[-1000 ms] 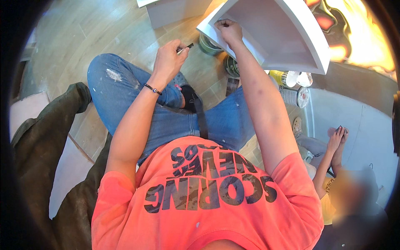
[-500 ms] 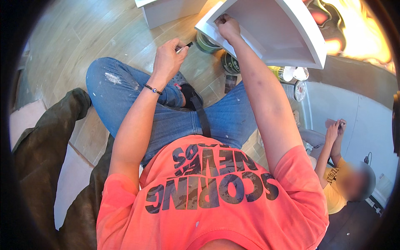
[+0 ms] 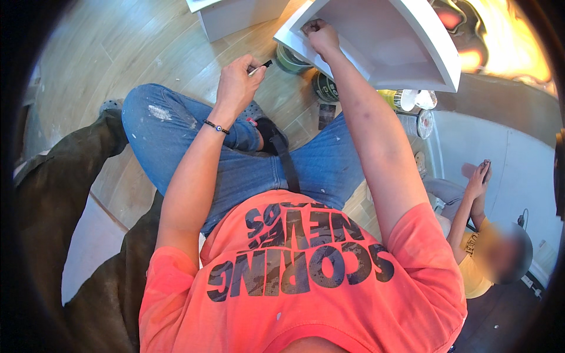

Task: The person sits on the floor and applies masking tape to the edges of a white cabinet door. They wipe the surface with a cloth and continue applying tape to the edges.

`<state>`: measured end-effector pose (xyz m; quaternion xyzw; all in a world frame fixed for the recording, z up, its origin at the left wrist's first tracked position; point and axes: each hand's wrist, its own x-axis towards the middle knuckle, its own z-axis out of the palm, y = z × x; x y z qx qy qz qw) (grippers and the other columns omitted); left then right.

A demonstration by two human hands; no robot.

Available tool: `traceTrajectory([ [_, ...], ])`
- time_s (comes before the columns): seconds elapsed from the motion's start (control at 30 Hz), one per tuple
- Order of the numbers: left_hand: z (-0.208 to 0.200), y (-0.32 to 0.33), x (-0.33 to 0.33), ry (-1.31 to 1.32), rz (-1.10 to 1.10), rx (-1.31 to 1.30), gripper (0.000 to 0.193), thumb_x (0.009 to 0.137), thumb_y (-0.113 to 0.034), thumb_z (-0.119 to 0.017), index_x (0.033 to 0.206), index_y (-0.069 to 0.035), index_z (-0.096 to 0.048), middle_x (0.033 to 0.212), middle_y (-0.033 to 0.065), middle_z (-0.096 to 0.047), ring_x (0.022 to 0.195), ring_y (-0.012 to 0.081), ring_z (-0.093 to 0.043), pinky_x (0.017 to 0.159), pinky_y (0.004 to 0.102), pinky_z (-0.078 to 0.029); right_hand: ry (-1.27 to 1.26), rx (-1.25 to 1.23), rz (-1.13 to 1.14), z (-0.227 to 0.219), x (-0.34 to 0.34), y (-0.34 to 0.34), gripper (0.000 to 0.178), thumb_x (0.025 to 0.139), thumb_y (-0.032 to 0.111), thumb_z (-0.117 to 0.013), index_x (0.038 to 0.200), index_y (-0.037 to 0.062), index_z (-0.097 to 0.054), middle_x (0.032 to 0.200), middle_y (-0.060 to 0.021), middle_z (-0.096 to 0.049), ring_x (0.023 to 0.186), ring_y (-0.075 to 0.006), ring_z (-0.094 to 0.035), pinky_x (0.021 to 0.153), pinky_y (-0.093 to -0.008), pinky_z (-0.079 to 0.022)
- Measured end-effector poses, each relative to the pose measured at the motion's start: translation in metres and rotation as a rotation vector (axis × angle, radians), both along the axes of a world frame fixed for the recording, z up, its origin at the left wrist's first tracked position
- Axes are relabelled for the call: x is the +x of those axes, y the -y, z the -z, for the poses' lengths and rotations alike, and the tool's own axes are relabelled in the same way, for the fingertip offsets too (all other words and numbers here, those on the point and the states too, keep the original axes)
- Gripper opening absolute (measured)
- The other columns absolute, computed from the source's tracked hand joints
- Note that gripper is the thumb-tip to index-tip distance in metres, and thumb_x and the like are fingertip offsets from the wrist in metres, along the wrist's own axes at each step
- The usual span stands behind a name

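My left hand point(image 3: 239, 81) is closed around a slim stick with a black end point(image 3: 266, 64) and a paler part, held above the floor in front of my knees. What exactly the stick is cannot be made out. My right hand point(image 3: 322, 39) reaches into a white open-fronted box point(image 3: 400, 44), its fingers curled against the inner face near the far left corner. Whatever those fingers pinch, if anything, is hidden. The box stands tilted in view, with a greenish bucket point(image 3: 291, 62) and a dark tin point(image 3: 323, 87) under its near left edge.
Another white panelled piece point(image 3: 241, 16) stands far left of the box. A person in dark trousers point(image 3: 76, 156) is close at my left; another in a yellow shirt point(image 3: 475, 276) sits at my right holding a small dark object. Bottles point(image 3: 425, 103) stand beside the box. Bright light glares far right.
Both my hands stay nearly where they were. The dark-trousered legs at left have shifted, and a patterned shoe now shows there. The seated person's hands have moved slightly.
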<state>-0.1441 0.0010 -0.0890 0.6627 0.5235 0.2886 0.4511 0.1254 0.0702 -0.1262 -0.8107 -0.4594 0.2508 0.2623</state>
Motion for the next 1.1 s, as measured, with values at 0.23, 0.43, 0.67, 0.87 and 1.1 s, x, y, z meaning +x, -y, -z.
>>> traceTrajectory([
  [0.23, 0.014, -0.001, -0.001, -0.046, 0.025, 0.087, 0.021, 0.095, -0.021, -0.074, 0.096, 0.000, -0.071, 0.082, 0.0112, -0.076, 0.075, 0.0175, -0.072, 0.070, 0.0329, -0.054, 0.025, -0.005, 0.021, 0.009, 0.004, -0.005, 0.018, 0.086, 0.019, -0.070, 0.101, 0.0133, -0.078, 0.109, -0.0117, -0.078, 0.108, -0.0318, -0.072, 0.096, -0.0415, -0.054],
  [0.43, 0.014, -0.001, -0.003, -0.064, 0.025, 0.088, 0.020, 0.095, -0.021, -0.074, 0.096, -0.001, -0.071, 0.081, 0.0104, -0.076, 0.075, 0.0168, -0.071, 0.070, 0.0324, -0.054, 0.087, -0.016, -0.033, 0.007, 0.001, -0.011, 0.017, 0.084, 0.018, -0.071, 0.099, 0.0129, -0.077, 0.110, -0.0131, -0.078, 0.109, -0.0340, -0.071, 0.097, -0.0426, -0.054],
  [0.67, 0.012, -0.001, -0.004, -0.049, 0.009, 0.058, 0.021, 0.095, -0.022, -0.074, 0.097, -0.001, -0.071, 0.081, 0.0102, -0.076, 0.075, 0.0168, -0.071, 0.071, 0.0328, -0.054, 0.056, -0.023, -0.025, 0.009, 0.004, -0.013, 0.020, 0.084, 0.018, -0.073, 0.102, 0.0103, -0.075, 0.112, -0.0143, -0.077, 0.112, -0.0354, -0.070, 0.098, -0.0436, -0.054],
  [0.87, 0.016, -0.001, -0.009, -0.049, 0.013, 0.070, 0.021, 0.095, -0.022, -0.073, 0.097, -0.001, -0.071, 0.082, 0.0104, -0.076, 0.076, 0.0169, -0.072, 0.072, 0.0329, -0.054, 0.038, -0.007, -0.018, 0.010, 0.003, -0.012, 0.034, 0.081, 0.021, -0.080, 0.111, 0.0075, -0.070, 0.107, -0.0135, -0.077, 0.110, -0.0357, -0.071, 0.096, -0.0442, -0.054],
  [1.1, 0.017, -0.001, -0.006, 0.003, 0.034, 0.019, 0.020, 0.096, -0.020, -0.074, 0.097, 0.000, -0.071, 0.080, 0.0097, -0.076, 0.075, 0.0142, -0.071, 0.071, 0.0307, -0.054, -0.250, 0.262, 0.063, 0.026, 0.014, 0.003, 0.026, 0.094, 0.013, -0.064, 0.117, 0.0017, -0.062, 0.109, -0.0193, -0.074, 0.104, -0.0356, -0.070, 0.091, -0.0461, -0.053],
])
